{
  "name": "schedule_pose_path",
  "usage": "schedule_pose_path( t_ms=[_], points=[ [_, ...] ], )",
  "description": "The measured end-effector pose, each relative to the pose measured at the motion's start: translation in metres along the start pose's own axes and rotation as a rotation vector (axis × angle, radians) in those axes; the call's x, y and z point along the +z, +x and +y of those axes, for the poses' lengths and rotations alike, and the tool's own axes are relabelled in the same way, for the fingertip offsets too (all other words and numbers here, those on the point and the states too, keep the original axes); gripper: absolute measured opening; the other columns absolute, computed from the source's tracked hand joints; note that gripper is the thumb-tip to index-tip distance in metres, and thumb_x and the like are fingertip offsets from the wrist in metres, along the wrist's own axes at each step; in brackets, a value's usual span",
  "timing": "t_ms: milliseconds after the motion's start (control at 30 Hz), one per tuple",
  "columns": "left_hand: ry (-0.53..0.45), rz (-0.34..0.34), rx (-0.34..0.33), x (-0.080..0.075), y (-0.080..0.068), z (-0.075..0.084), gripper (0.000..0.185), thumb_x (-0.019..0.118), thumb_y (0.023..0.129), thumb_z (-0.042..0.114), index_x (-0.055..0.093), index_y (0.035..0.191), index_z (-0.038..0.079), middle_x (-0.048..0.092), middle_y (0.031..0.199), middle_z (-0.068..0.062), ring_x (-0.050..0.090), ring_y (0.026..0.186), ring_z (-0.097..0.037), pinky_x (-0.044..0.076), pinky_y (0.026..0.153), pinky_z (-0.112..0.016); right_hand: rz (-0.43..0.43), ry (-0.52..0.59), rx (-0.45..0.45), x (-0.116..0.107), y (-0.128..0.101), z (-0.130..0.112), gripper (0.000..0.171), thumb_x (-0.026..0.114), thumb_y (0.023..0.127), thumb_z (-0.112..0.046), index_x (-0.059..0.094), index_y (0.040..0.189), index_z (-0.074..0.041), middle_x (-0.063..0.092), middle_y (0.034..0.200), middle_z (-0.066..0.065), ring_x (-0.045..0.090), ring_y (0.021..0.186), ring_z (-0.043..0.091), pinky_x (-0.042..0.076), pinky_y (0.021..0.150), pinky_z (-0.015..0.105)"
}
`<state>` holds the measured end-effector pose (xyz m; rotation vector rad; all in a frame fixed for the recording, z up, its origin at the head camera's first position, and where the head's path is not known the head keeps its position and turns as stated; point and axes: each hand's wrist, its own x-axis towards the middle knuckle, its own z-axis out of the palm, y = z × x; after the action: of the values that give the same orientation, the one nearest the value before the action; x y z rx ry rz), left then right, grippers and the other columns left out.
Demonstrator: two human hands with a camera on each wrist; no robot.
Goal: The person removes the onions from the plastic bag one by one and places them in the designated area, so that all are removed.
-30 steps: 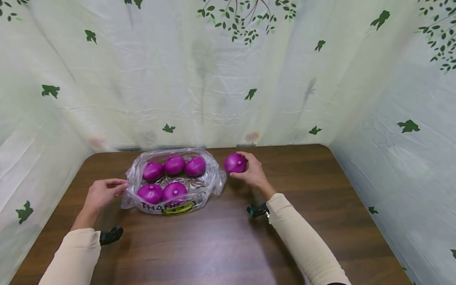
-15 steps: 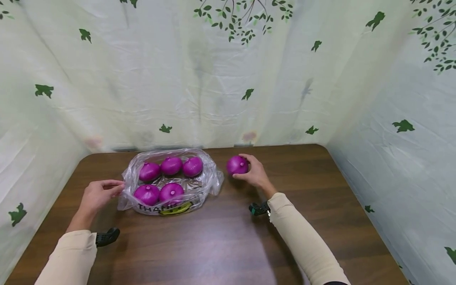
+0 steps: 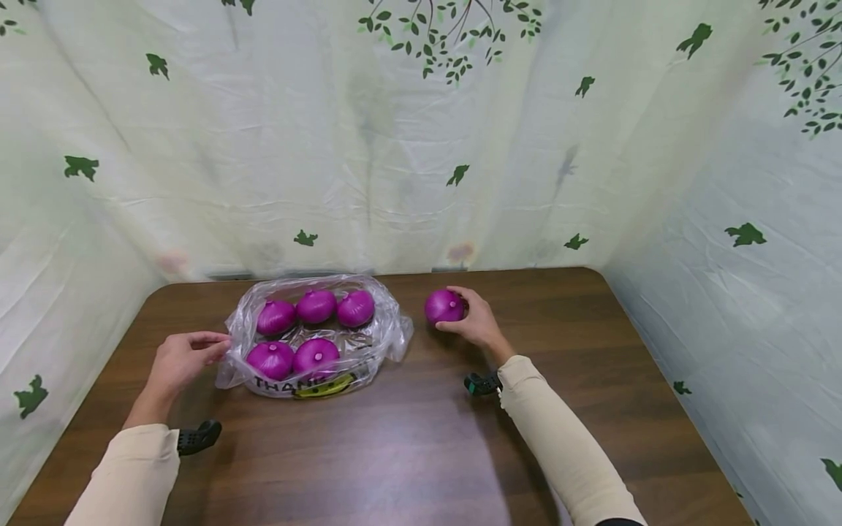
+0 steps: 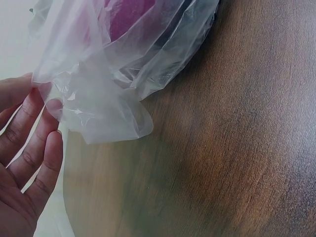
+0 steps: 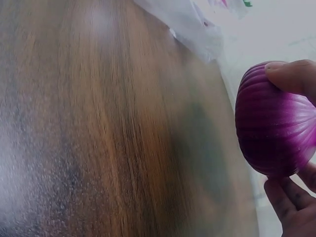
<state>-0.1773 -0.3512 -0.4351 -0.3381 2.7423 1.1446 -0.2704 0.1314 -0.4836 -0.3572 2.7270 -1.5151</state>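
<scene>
My right hand (image 3: 479,320) grips a purple onion (image 3: 442,306) at the right of the bag, thumb on one side and fingers on the other. In the right wrist view the same onion (image 5: 271,123) appears close up between thumb and fingertips. A clear plastic bag (image 3: 400,334) with printed lettering lies open-mouthed on the table, and several purple onions (image 3: 317,307) sit inside in two rows. At the bag's left edge, my left hand (image 3: 180,365) pinches the film. The left wrist view has the crumpled film (image 4: 98,118) at the fingertips.
The brown wooden table (image 3: 368,460) has its back edge just behind the bag. A pale curtain (image 3: 421,204) with leaf prints surrounds the table at the back and sides. A black wrist device (image 3: 199,437) sits at each sleeve.
My right hand has moved a little to the right with the onion, farther from the bag. The left hand keeps its place at the bag's edge. The head view has shifted slightly.
</scene>
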Motion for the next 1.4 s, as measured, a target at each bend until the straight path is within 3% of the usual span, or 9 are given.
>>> schedule_pose_path(
  t_ms=[833, 1400],
  points=[
    [0.009, 0.006, 0.003, 0.001, -0.001, 0.002, 0.053, 0.059, 0.095, 0.039, 0.06, 0.123, -0.006, 0.065, 0.106, -0.022, 0.058, 0.099, -0.037, 0.046, 0.072, -0.034, 0.011, 0.035, 0.064, 0.0, -0.004, 0.02, 0.075, 0.086, 0.071, -0.018, 0.05, 0.137, -0.009, 0.053, 0.133, 0.017, 0.051, 0.12, 0.033, 0.041, 0.099, 0.05],
    [0.004, 0.0, -0.005, 0.001, 0.0, 0.003, 0.053, 0.058, 0.096, 0.039, 0.059, 0.123, -0.006, 0.064, 0.107, -0.023, 0.056, 0.099, -0.036, 0.044, 0.071, -0.034, -0.061, 0.075, 0.1, -0.006, -0.004, 0.026, 0.075, 0.083, 0.075, -0.017, 0.048, 0.14, -0.008, 0.048, 0.139, 0.017, 0.048, 0.124, 0.035, 0.04, 0.1, 0.051]
  ],
)
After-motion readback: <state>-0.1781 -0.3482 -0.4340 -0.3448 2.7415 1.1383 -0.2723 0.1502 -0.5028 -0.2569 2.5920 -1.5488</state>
